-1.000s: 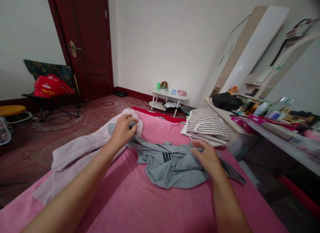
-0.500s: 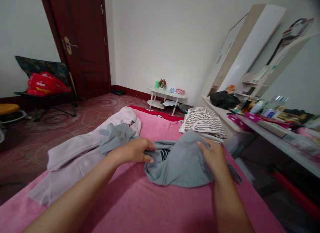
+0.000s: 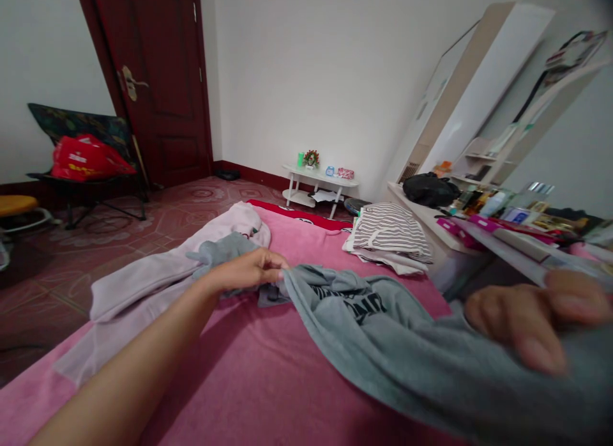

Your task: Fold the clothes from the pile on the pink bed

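A grey shirt (image 3: 364, 331) with black lettering is stretched between my hands over the pink bed cover (image 3: 230, 388). My left hand (image 3: 251, 269) pinches its edge near the middle of the bed. Close to the camera at the right, my right hand (image 3: 531, 312) grips another part of the shirt, its fingers curled and slightly blurred. Part of the grey cloth bunches behind my left hand, over a pale pink hooded garment (image 3: 158, 273) spread along the left of the bed. The lettering is partly hidden in folds.
Folded clothes with a striped piece (image 3: 393, 232) on top lie at the bed's far right. A dressing table (image 3: 460, 232) with bottles and a black bag stands beside it. Beyond the bed are a small white table (image 3: 311, 177) and a chair with a red bag (image 3: 89, 158).
My right hand has moved right and toward the camera, pulling the shirt out long. My left hand has shifted slightly left and up and now pinches the shirt's edge.
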A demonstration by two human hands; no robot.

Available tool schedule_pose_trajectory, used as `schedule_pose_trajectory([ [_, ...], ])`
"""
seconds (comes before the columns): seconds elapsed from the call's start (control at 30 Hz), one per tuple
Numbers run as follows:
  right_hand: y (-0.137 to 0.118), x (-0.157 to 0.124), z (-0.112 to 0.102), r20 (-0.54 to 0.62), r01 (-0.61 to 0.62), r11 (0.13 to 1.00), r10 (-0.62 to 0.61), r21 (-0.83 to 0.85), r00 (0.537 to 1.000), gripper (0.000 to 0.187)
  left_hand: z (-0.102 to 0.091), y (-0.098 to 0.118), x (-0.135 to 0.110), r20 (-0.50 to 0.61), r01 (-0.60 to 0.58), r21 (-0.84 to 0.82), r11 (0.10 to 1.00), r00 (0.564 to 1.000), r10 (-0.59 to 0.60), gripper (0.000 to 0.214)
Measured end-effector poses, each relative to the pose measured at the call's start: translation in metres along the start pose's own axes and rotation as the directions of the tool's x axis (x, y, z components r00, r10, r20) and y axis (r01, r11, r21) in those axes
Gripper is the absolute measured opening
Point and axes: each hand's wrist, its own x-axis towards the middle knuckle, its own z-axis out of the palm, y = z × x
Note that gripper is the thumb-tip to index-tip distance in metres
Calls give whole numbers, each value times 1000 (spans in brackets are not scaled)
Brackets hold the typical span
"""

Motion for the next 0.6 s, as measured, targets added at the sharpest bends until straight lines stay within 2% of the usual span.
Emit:
schedule_pose_trajectory([
  [0.03,1,-2,0,-1,-56,984,57,168,998,63,-5,9,-5,2,13,-72,997,1000,-13,32],
  [0.07,-1,-5,2,52,-130,936,119,326,992,63,-9,17,-9,-5,14,-119,993,1000,-14,34],
  [0.1,-6,-7,9,155,-211,873,157,439,975,63,-10,24,-13,-9,9,-146,989,1000,-10,35],
  [0.13,-13,-11,18,290,-285,834,158,473,944,62,-9,31,-15,4,6,-162,987,1000,-5,36],
  [0.17,-22,-15,31,454,-350,823,127,447,882,58,-7,37,-16,34,5,-169,986,999,1,37],
  [0.23,-36,-28,63,725,-366,881,40,299,688,46,3,47,-15,121,11,-159,987,993,8,37],
  [0.27,-40,-36,81,802,-299,931,11,210,597,43,9,52,-14,169,10,-141,990,986,14,37],
  [0.3,-40,-46,99,840,-195,972,-3,130,542,45,15,56,-13,211,0,-125,992,977,26,37],
  [0.33,-38,-56,117,846,-76,995,-16,67,533,48,21,60,-13,250,-17,-111,994,967,45,36],
  [0.37,-32,-67,133,829,31,999,-28,13,559,52,26,64,-13,286,-38,-98,995,956,65,35],
  [0.43,-16,-85,158,782,163,981,-19,-105,622,58,33,70,-15,350,-79,-70,994,931,99,33],
  [0.47,-6,-92,167,774,190,967,11,-169,633,57,35,72,-17,380,-90,-57,994,919,105,31],
  [0.5,3,-96,172,782,202,953,54,-227,621,49,36,73,-18,406,-91,-45,995,908,102,30],
  [0.57,19,-96,176,799,199,937,121,-289,590,23,35,72,-19,450,-77,-35,996,889,84,28],
  [0.6,25,-93,175,791,161,945,137,-285,596,14,32,70,-19,456,-72,-32,997,886,79,28],
])
